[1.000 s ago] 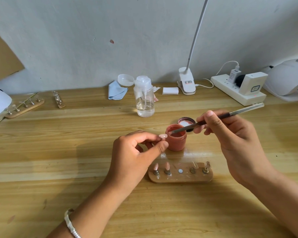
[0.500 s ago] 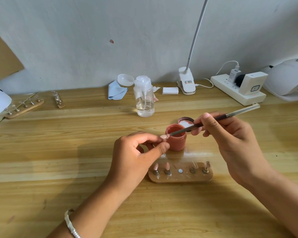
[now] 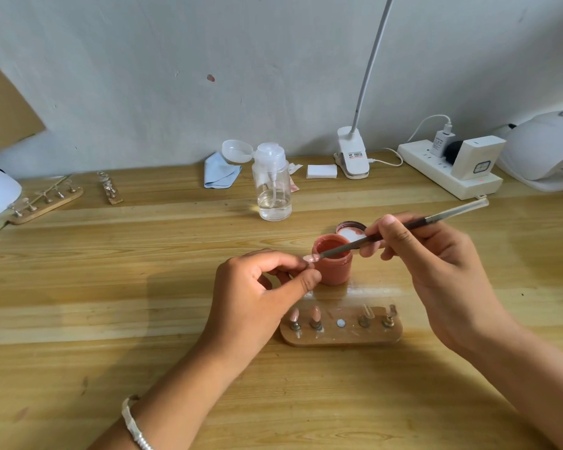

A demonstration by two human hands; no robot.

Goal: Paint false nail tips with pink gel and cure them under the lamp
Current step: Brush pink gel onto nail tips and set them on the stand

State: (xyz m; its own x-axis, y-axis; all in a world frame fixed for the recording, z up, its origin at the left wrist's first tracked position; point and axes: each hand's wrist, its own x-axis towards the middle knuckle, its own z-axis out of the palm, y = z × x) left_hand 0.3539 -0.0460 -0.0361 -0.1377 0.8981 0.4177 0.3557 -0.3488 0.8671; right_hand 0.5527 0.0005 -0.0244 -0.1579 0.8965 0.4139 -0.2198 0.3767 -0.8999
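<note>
Nail tips (image 3: 315, 314) stand on the wooden holder (image 3: 340, 338), nearest on the table (image 3: 78, 287): two are pink and two clear. Just behind the holder, the left hand (image 3: 257, 297) pinches a single nail tip (image 3: 310, 258) between thumb and forefinger. The right hand (image 3: 436, 264) grips the brush (image 3: 403, 227), and the brush end touches this tip. The open jar of pink gel (image 3: 333, 269) stands just behind the left fingers, with its lid (image 3: 351, 229) behind it. Further back is a pump bottle (image 3: 273, 190), and the white curing lamp (image 3: 546, 147) is at the far right.
</note>
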